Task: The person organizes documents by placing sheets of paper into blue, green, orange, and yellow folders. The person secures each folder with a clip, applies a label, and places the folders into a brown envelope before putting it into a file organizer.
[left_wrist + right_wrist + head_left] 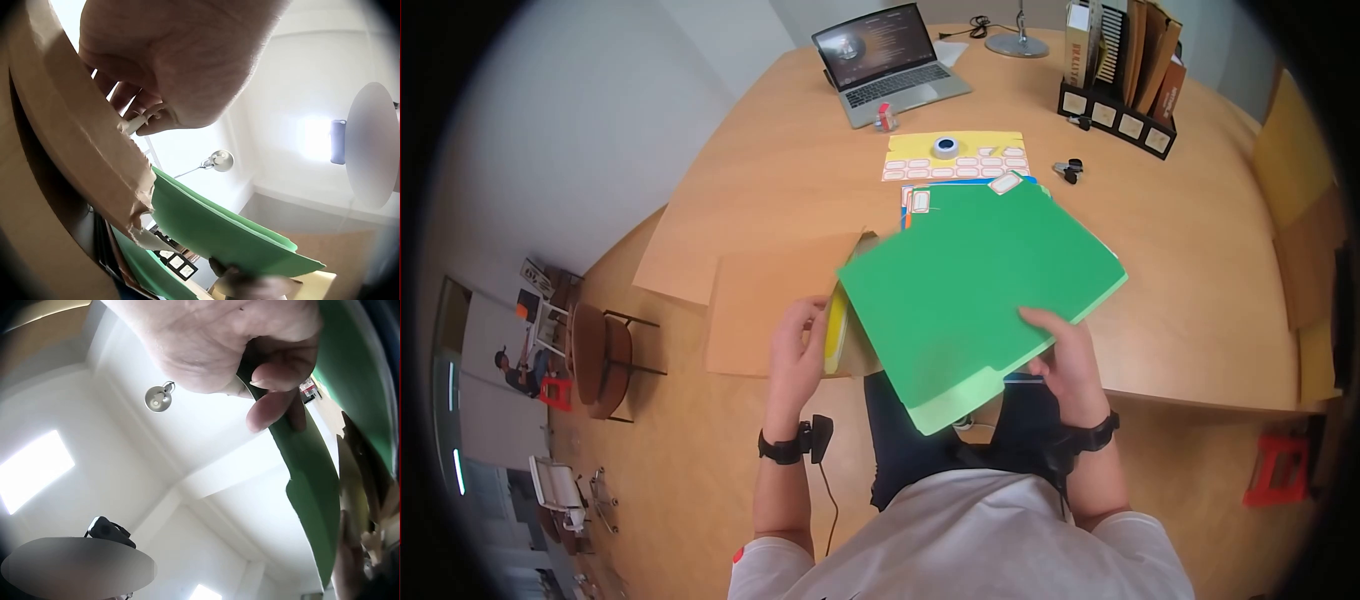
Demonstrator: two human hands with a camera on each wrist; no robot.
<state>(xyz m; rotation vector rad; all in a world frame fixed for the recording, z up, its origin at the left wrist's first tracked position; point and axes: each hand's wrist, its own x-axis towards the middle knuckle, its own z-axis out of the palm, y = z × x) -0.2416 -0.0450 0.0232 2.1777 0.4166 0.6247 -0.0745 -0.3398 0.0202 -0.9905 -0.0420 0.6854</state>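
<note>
My right hand (1070, 365) grips a green file folder (990, 290) by its near right edge, thumb on top and fingers curled underneath. The folder is tilted, and its left corner overlaps the mouth of a large brown paper envelope (765, 300). At that mouth, my left hand (798, 350) pinches the envelope's edge beside a yellow strip (836, 330). The left wrist view shows the torn paper edge (140, 187) below the fingers. More folders with white labels lie under the green one, mostly hidden; a label (1005, 182) shows at its far edge.
Beyond the folders lie a yellow sheet with label stickers (900, 145) and a roll of tape (945, 148). A black clip (1068, 170) lies to the right. Farther back stand a laptop (890, 70), a lamp base (1017, 45) and a file rack (1115, 125).
</note>
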